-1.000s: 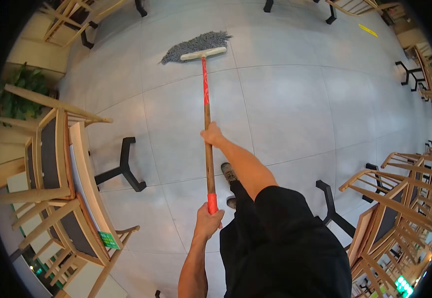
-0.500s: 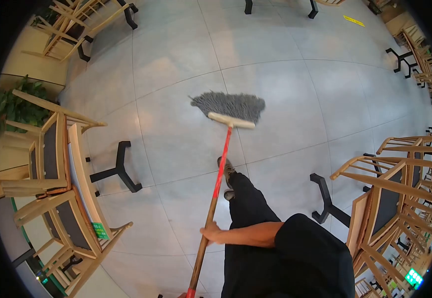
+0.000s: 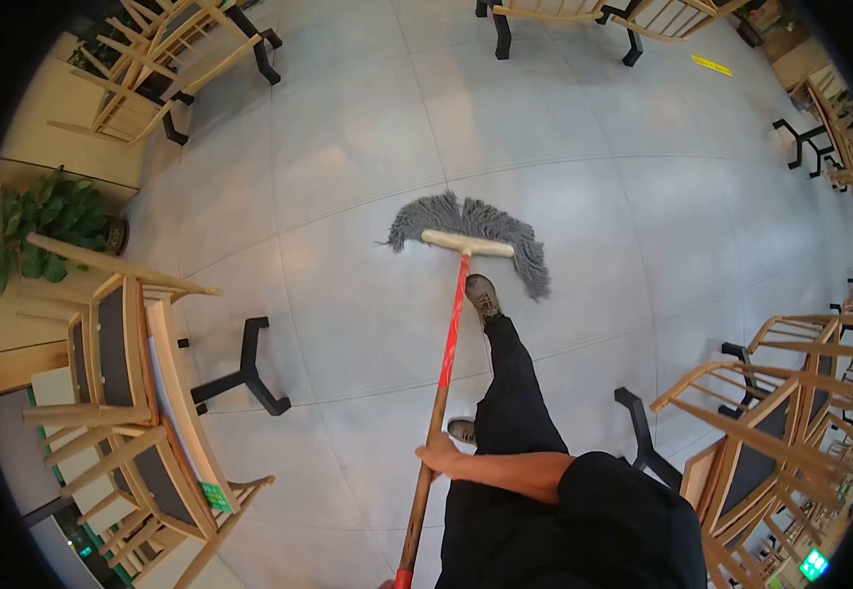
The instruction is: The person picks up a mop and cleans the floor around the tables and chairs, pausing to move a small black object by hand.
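A mop lies with its grey string head [image 3: 476,218] spread on the floor ahead of me, the strands fanned to both sides. Its pale wooden crossbar [image 3: 468,242] joins a long handle [image 3: 453,339], wrapped in red near the head and again near the bottom of the view. My right hand [image 3: 438,455] is closed around the brown wooden middle of this handle. Only a sliver of my left hand [image 3: 386,585] shows at the bottom edge, against the handle's upper end; most of it is out of view.
Wooden chairs [image 3: 117,334] rest on a table [image 3: 186,402] at left, with a black table leg [image 3: 248,373] reaching onto the grey tiles [image 3: 368,324]. More chairs [image 3: 741,432] stand at right. A potted plant [image 3: 49,226] is by the left wall. My shoe [image 3: 482,296] is close behind the mop head.
I have stepped forward, one foot now close to the crossbar. The mop head has turned slightly and its strands have swung back on both sides. My right hand still holds the handle.
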Tool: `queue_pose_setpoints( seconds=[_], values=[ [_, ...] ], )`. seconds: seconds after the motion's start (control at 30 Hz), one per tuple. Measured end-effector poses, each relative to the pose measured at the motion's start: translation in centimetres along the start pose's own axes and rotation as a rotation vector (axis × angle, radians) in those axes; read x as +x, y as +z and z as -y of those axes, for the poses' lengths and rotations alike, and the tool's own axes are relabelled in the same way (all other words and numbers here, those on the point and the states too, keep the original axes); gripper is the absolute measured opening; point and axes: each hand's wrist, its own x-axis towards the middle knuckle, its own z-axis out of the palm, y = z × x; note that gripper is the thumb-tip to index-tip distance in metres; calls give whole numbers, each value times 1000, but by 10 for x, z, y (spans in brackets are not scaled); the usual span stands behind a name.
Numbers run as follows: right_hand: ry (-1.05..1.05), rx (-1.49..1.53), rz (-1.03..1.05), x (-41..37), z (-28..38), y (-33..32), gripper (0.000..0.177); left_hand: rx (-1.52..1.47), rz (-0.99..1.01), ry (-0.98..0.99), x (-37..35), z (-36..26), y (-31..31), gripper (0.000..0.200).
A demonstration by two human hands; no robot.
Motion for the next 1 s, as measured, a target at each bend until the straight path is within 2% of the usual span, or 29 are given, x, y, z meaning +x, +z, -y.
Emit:
queue_pose_setpoints(
  seconds=[0.03,0.1,0.17,0.2,0.23,0.27,0.3,0.37,0.47,0.5,0.57,0.7,0.87,1.0],
  values=[
    [-16,-14,13,18,27,-12,38,-186,7,-28,20,-15,10,8],
    [-157,-94,-152,37,98,-36,37,-252,-30,-38,61,-62,29,7],
    [-181,-52,-99,81,167,-66,36,-301,-27,20,112,-114,47,5],
    [-297,-197,-206,120,196,-83,35,-279,16,81,138,-140,57,6],
    [-405,-339,-314,154,226,-101,35,-298,43,34,160,-181,72,12],
    [-298,-394,-179,170,276,-129,54,-313,71,-17,182,-229,91,19],
    [-384,-417,-196,188,314,-151,50,-375,111,20,202,-265,110,18],
    [-280,-70,-217,199,400,-188,45,-515,178,64,233,-351,157,15],
    [-249,-34,-230,173,491,-220,45,-517,176,119,278,-436,194,16],
    [-254,-34,-231,170,501,-219,45,-517,176,145,288,-457,198,17],
    [-395,-79,-171,163,504,-207,41,-523,174,162,305,-490,187,16],
    [-315,-39,-109,139,539,-195,44,-531,199,130,309,-533,167,16],
    [-335,-5,-121,164,616,-190,47,-588,178,117,330,-608,143,17],
    [-322,-32,-155,195,701,-198,46,-631,245,140,375,-680,134,19]
  ],
)
